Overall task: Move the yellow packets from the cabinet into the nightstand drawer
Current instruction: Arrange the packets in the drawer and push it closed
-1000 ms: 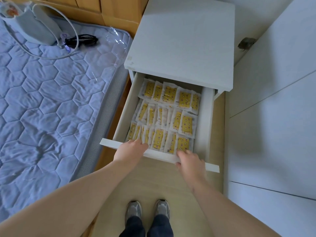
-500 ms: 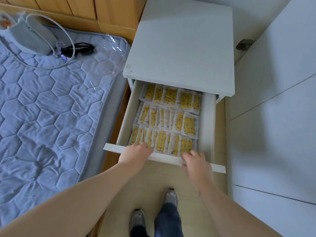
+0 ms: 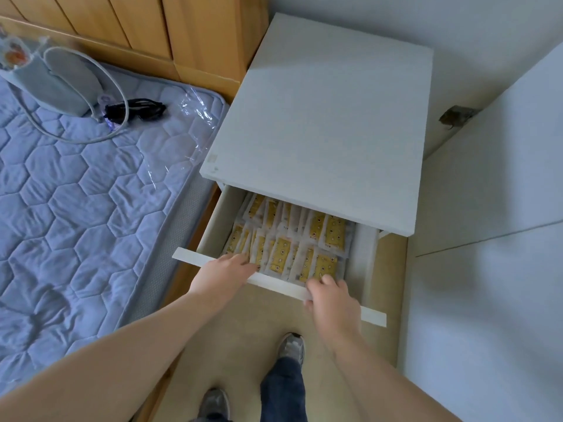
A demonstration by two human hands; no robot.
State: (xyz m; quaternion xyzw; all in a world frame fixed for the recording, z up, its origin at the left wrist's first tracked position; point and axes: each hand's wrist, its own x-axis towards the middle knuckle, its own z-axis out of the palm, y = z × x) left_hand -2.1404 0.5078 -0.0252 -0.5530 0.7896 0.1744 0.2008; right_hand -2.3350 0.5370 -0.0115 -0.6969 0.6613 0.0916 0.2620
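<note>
The white nightstand [image 3: 320,117] has its top drawer [image 3: 274,283] partly out, with the back rows under the top. Several yellow packets [image 3: 280,254] in clear wrappers stand packed in rows and fill the drawer. My left hand [image 3: 222,272] lies over the left part of the drawer's front edge, fingers stretched out and touching the front packets. My right hand [image 3: 332,300] grips the front edge further right, fingers curled over it. The cabinet the packets came from cannot be made out.
A bed with a blue quilted mattress [image 3: 76,208] stands close on the left, with black sunglasses [image 3: 137,109] and a grey corded device [image 3: 54,83] on it. White panels [image 3: 487,269] close off the right. My feet [image 3: 292,345] stand on the beige floor before the drawer.
The drawer has slid back into the nightstand, so fewer rows of packets show. Both hands stayed on its front edge and moved with it, and I have stepped forward.
</note>
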